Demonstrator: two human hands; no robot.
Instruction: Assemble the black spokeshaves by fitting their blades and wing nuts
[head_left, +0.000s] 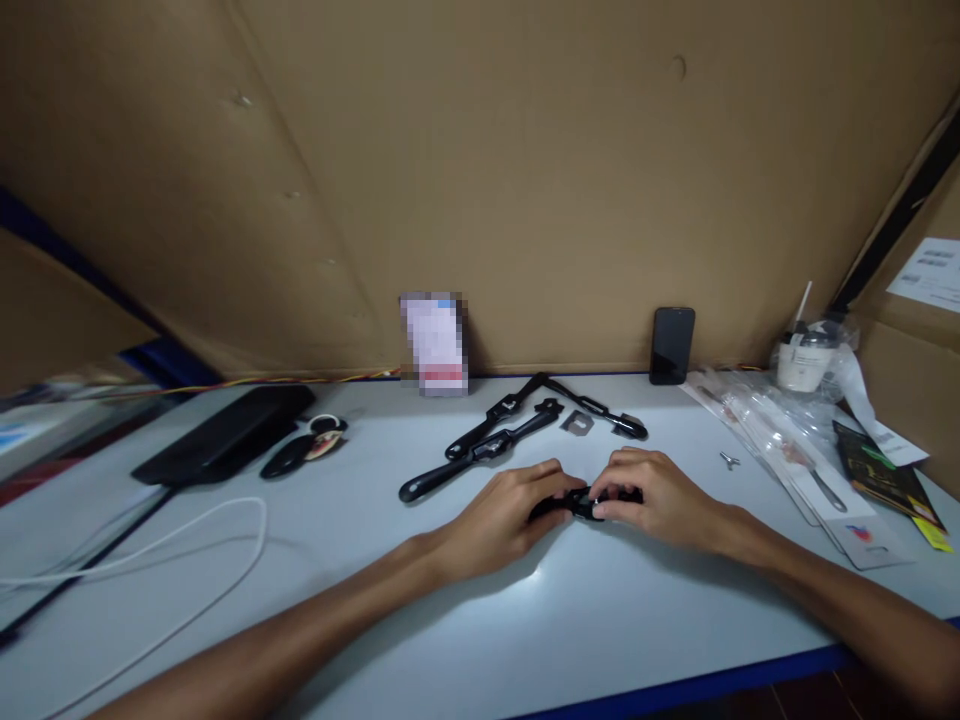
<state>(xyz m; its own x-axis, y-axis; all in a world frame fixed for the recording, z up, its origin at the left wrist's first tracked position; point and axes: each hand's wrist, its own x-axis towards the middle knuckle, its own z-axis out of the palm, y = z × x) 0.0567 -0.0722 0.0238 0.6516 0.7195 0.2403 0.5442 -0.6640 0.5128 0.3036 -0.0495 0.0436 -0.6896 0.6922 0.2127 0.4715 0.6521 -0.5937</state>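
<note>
Both my hands meet at the middle of the pale table (480, 620) over a small black part (581, 503). My left hand (502, 515) curls its fingers around the part's left end. My right hand (652, 497) pinches its right end with fingers bent. Most of the part is hidden under the fingers. Just beyond the hands lie long black metal arms: one bar (480, 452) reaching left and a thinner linked pair (570, 398) farther back. A small grey plate (577, 423) sits among them.
A black phone (672, 345) leans on the cardboard wall. A black case (225, 432) and key fob (304, 450) lie at left, with a white cable (187, 540). Clear plastic packets (780, 440), a white jar (802, 362) and a small metal key (729, 460) are at right.
</note>
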